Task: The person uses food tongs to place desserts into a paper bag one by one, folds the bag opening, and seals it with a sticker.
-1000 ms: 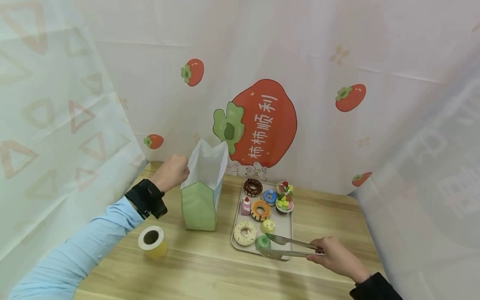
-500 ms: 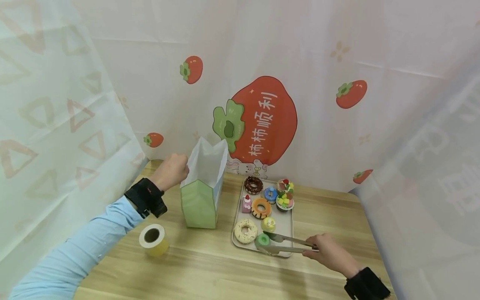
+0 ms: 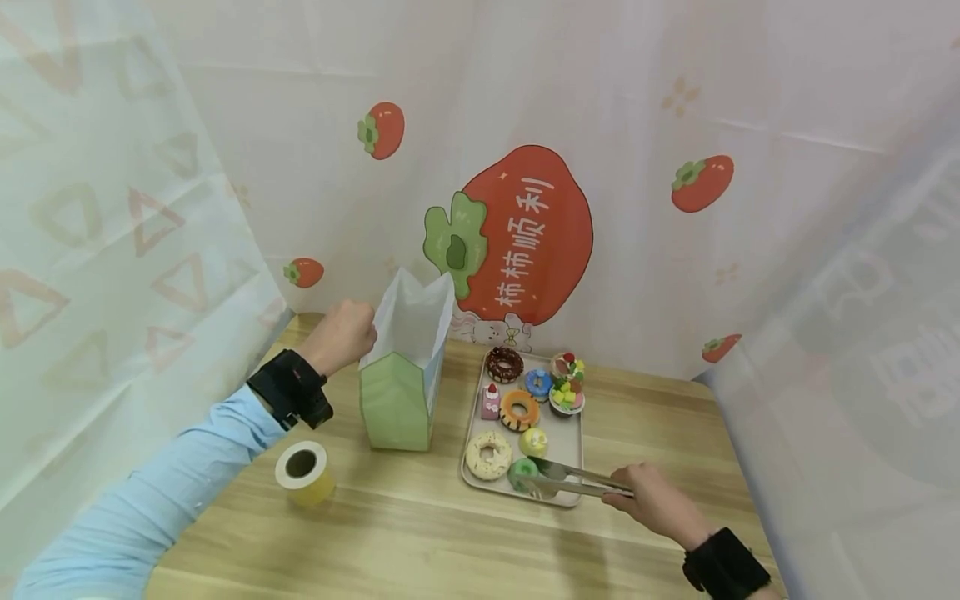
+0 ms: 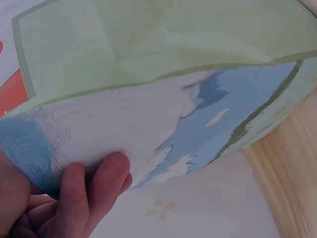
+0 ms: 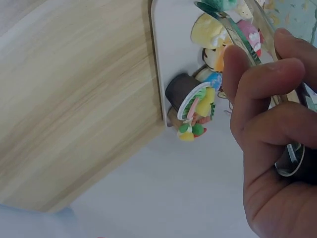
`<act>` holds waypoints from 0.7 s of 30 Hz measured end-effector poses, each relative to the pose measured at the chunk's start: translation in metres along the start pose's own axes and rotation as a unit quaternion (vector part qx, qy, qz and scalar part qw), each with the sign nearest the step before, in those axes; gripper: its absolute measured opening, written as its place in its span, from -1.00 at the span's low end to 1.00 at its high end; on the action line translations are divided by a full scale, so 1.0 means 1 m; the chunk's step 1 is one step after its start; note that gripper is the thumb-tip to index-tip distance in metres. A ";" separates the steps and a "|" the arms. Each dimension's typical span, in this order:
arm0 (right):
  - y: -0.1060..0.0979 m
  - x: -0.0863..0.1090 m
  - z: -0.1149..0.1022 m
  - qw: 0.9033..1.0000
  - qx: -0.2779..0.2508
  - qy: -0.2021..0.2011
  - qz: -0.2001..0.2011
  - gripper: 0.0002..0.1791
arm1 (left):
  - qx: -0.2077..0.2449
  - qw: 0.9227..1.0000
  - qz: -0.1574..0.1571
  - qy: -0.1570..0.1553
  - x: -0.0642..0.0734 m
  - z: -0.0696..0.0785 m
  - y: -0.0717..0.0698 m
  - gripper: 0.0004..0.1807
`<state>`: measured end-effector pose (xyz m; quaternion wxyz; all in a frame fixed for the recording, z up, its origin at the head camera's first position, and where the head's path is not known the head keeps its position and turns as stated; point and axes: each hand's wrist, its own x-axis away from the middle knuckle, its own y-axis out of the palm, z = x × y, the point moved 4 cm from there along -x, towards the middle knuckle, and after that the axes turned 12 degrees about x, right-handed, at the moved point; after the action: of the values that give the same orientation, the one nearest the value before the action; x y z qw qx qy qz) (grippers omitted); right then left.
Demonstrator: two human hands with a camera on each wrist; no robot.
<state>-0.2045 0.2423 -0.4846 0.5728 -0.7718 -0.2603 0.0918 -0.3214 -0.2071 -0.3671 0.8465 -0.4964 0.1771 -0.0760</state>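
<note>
In the head view my left hand (image 3: pixel 341 337) holds the upper edge of an upright, open-topped green paper bag (image 3: pixel 393 408). The left wrist view shows the fingers curled at the bag's printed side panel (image 4: pixel 143 114). My right hand (image 3: pixel 660 504) grips metal food tongs (image 3: pixel 588 488) over the near right part of a light tray (image 3: pixel 564 437). The tong tips are at a small round green pastry (image 3: pixel 522 472); whether they squeeze it I cannot tell. Beside it lie a cream donut (image 3: pixel 476 461) and a pale yellow bun (image 3: pixel 534 442).
Farther up the tray are a chocolate donut (image 3: pixel 491 367), an orange donut (image 3: pixel 534 412), a blue donut (image 3: pixel 528 385), a pink cake slice (image 3: pixel 490 404) and fruit-topped cups (image 3: pixel 567 397). A yellow tape roll (image 3: pixel 311 490) stands left of the bag. Printed sheets (image 3: pixel 622 275) surround the wooden table (image 3: pixel 420 533).
The tong arms have come closer together at the green pastry, and my right hand has shifted slightly up and left. My left hand stays on the bag.
</note>
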 end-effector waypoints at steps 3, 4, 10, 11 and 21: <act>-0.001 -0.001 -0.001 1.000 0.004 0.001 0.003 -0.85 | -0.001 1.000 -0.002 -0.005 -0.001 -0.001 0.000 -0.69; -0.001 -0.001 -0.001 1.000 0.005 0.002 0.003 -0.86 | 0.000 1.000 -0.003 -0.007 -0.001 -0.001 0.000 -0.69; -0.005 0.002 0.005 1.000 -0.017 0.001 -0.004 -0.82 | 0.007 1.000 0.001 -0.010 0.001 -0.004 -0.005 -0.69; -0.006 0.003 0.007 1.000 -0.028 0.001 -0.007 -0.80 | 0.007 1.000 0.004 -0.008 0.001 -0.004 -0.005 -0.69; -0.029 0.026 0.019 0.994 -0.096 -0.020 0.037 -0.83 | 0.017 1.000 0.004 0.009 0.001 -0.006 -0.001 -0.72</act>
<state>-0.1992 0.2775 -0.4594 0.4870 -0.8304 -0.2504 0.1026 -0.3230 -0.2129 -0.3697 0.8535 -0.4803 0.1857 -0.0800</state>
